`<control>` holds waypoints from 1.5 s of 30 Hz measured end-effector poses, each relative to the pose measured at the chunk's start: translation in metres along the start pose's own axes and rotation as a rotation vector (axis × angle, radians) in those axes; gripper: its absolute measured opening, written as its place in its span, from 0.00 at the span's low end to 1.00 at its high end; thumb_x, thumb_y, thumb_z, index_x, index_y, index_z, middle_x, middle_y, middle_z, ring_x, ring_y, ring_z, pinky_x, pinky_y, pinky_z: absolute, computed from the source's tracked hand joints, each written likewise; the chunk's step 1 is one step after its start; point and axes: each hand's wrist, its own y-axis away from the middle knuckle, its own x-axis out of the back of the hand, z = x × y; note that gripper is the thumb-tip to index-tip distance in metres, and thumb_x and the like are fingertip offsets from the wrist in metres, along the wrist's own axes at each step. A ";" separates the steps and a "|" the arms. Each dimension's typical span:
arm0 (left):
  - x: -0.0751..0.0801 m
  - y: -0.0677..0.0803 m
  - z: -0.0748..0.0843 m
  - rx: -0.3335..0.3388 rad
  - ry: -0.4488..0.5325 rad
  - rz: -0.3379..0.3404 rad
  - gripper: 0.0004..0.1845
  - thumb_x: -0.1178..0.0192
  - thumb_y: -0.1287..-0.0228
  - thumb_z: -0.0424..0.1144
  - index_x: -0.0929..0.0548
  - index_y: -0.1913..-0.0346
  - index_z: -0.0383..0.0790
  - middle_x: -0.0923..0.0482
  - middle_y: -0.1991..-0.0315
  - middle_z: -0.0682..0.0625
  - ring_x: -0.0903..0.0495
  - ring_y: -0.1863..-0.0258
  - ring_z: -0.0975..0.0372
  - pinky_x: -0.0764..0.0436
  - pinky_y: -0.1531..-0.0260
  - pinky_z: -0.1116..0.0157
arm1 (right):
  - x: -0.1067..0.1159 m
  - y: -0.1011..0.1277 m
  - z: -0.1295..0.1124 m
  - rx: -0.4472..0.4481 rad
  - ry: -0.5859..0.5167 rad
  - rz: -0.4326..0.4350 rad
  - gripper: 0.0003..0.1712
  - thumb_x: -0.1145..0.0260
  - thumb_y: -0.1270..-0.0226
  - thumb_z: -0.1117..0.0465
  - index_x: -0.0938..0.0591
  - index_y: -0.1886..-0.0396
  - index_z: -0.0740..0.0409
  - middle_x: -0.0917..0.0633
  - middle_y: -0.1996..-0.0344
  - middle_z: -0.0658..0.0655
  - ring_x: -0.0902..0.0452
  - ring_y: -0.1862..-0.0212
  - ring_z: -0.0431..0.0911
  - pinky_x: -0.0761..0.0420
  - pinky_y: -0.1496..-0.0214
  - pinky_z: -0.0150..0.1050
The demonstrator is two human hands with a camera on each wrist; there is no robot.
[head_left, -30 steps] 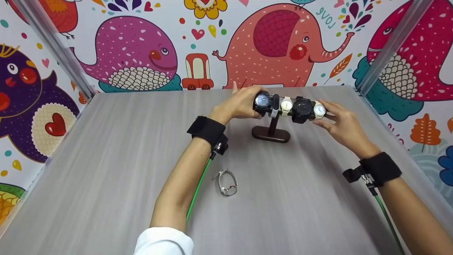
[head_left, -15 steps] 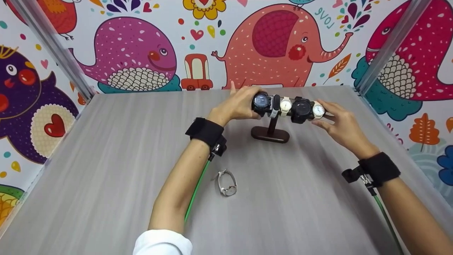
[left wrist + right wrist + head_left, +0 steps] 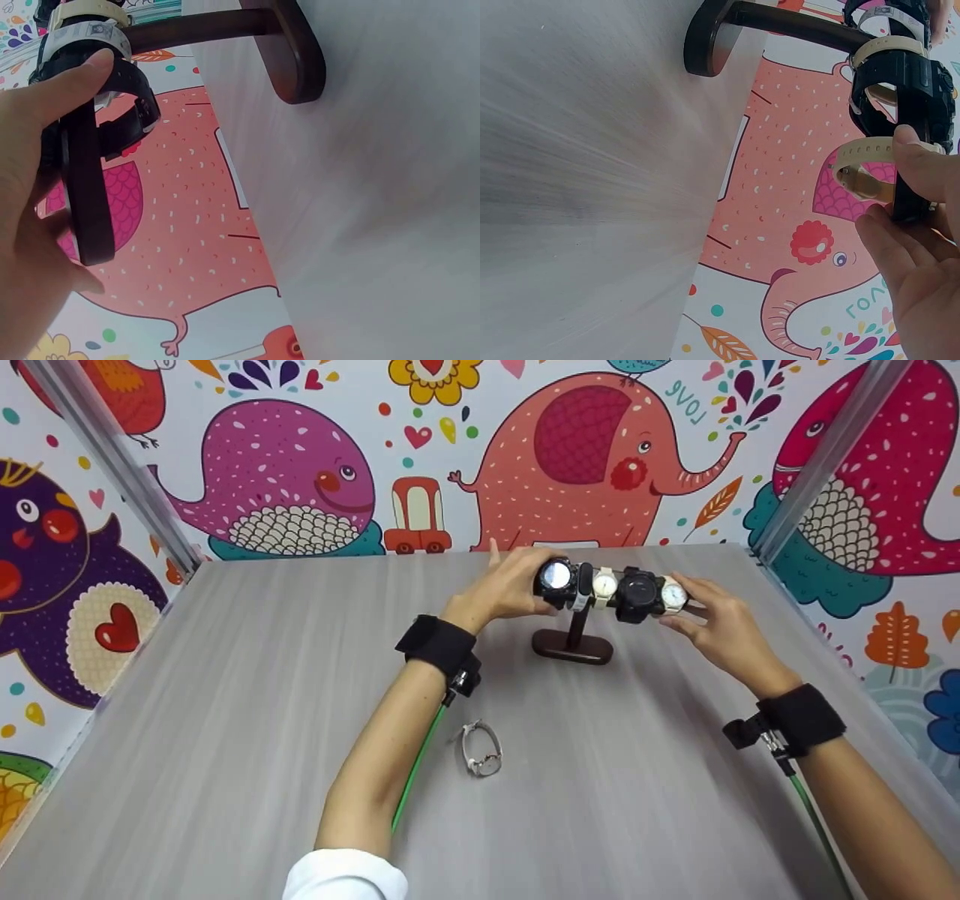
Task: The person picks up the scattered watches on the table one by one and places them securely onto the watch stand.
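Note:
A dark brown watch stand stands upright near the back, several watches strapped along its crossbar. My left hand grips the black watch at the bar's left end; in the left wrist view its thumb presses that watch's strap and the bar's bare end sticks out below. My right hand pinches the white watch at the right end, its thumb on the cream strap. Between them sit a grey-banded watch, a cream watch and a bulky black watch.
A slim watch with a pale strap lies on the grey wood-grain table, in front of the stand and right of my left forearm. Cartoon-printed panels rise at the back and sides. Green cables trail from both wrist cameras.
Both hands keep their hold on the end watches, and the stand has not visibly moved. The leftmost black watch's face now shows a bright white reflection.

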 end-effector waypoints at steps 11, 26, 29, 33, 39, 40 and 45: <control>0.003 0.018 -0.001 0.035 0.008 -0.014 0.58 0.27 0.44 0.56 0.53 0.18 0.52 0.56 0.18 0.43 0.57 0.18 0.48 0.68 0.27 0.31 | 0.002 0.000 -0.003 -0.028 -0.013 -0.037 0.40 0.25 0.39 0.63 0.29 0.28 0.62 0.22 0.37 0.69 0.20 0.41 0.65 0.21 0.43 0.43; 0.037 0.102 0.012 -0.015 0.030 -0.059 0.40 0.38 0.31 0.54 0.40 0.22 0.47 0.44 0.22 0.43 0.42 0.22 0.50 0.44 0.22 0.46 | 0.003 0.028 -0.049 -0.052 -0.035 0.087 0.49 0.24 0.41 0.61 0.39 0.24 0.65 0.34 0.33 0.70 0.36 0.30 0.62 0.28 0.34 0.60; 0.037 0.124 0.017 -0.058 0.018 -0.097 0.40 0.36 0.32 0.52 0.38 0.23 0.45 0.43 0.23 0.42 0.43 0.22 0.48 0.42 0.22 0.46 | -0.003 0.037 -0.063 -0.031 -0.034 0.079 0.48 0.24 0.41 0.64 0.39 0.25 0.67 0.33 0.34 0.71 0.35 0.32 0.63 0.28 0.34 0.60; 0.032 0.148 0.024 -0.120 -0.017 -0.147 0.41 0.32 0.36 0.50 0.37 0.24 0.43 0.41 0.23 0.40 0.46 0.21 0.45 0.44 0.22 0.45 | -0.015 0.048 -0.081 -0.005 -0.040 0.028 0.48 0.24 0.42 0.65 0.38 0.26 0.70 0.33 0.33 0.72 0.31 0.34 0.64 0.26 0.35 0.59; 0.017 0.174 0.028 -0.221 -0.074 -0.182 0.42 0.27 0.41 0.46 0.34 0.26 0.40 0.37 0.26 0.37 0.42 0.23 0.42 0.42 0.23 0.43 | -0.038 0.062 -0.108 0.056 -0.027 -0.077 0.49 0.23 0.43 0.60 0.37 0.26 0.69 0.30 0.33 0.72 0.26 0.38 0.65 0.22 0.36 0.61; 0.014 0.177 0.029 -0.231 -0.078 -0.185 0.43 0.27 0.41 0.46 0.34 0.26 0.39 0.37 0.26 0.37 0.42 0.24 0.42 0.40 0.24 0.43 | -0.041 0.064 -0.112 0.068 -0.026 -0.092 0.49 0.23 0.43 0.59 0.37 0.26 0.69 0.30 0.33 0.72 0.27 0.38 0.65 0.23 0.36 0.61; 0.001 0.193 0.031 -0.215 -0.089 -0.222 0.42 0.27 0.41 0.44 0.34 0.25 0.41 0.36 0.26 0.38 0.40 0.24 0.44 0.39 0.24 0.46 | -0.057 0.071 -0.130 0.130 -0.011 -0.124 0.50 0.21 0.45 0.57 0.34 0.27 0.68 0.27 0.35 0.69 0.27 0.34 0.62 0.24 0.33 0.59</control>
